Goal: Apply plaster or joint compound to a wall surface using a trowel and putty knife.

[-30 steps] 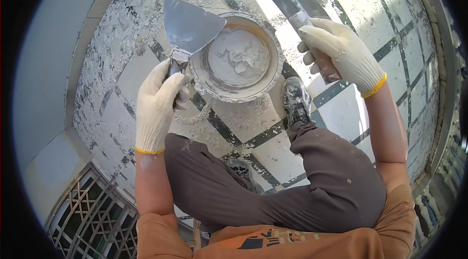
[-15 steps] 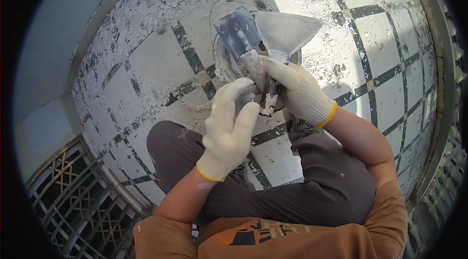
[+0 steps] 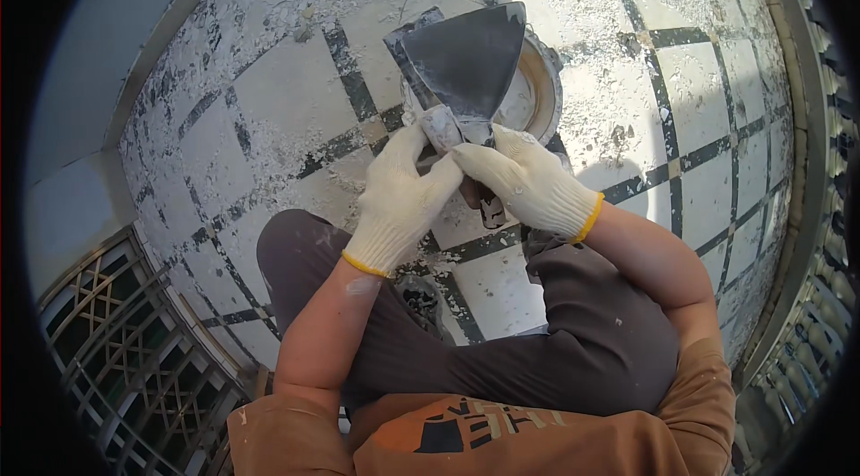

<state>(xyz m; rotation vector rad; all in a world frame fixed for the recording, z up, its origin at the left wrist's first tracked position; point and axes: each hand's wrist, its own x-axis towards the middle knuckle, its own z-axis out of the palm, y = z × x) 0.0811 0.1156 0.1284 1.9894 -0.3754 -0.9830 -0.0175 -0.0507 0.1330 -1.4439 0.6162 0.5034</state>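
Above the bucket (image 3: 549, 89), mostly over its left half and near side, 2 plaster-smeared tools lie overlapped: a broad scraper (image 3: 466, 57), dark blade face up and flaring away from the wearer, and beneath it a rectangular trowel (image 3: 438, 126), its blade edge showing past the scraper to the left. Bucket stands on the chequered floor (image 3: 285, 93), pale paste (image 3: 517, 109) visible inside, right of the scraper. Hands, 2, both in white knit gloves, meet on the wearer's side of the bucket. Right hand (image 3: 535, 182), just nearer than the bucket's near rim: fingers curled, closed about the trowel's handle, the scraper's neck running in close by; exact hold on the scraper is hidden. Left hand (image 3: 400, 197), nearer and to the left of the bucket: half-curled, thumb and forefinger at the front of the trowel's handle; cannot tell whether it grips or merely touches. Thumbs nearly together. Step in hand, by my reading: bringing the 2 tools into a shared hold and adjusting the grip. Next move seems to call for a secure grip on each handle, blades kept level and clear of the bucket's rim.
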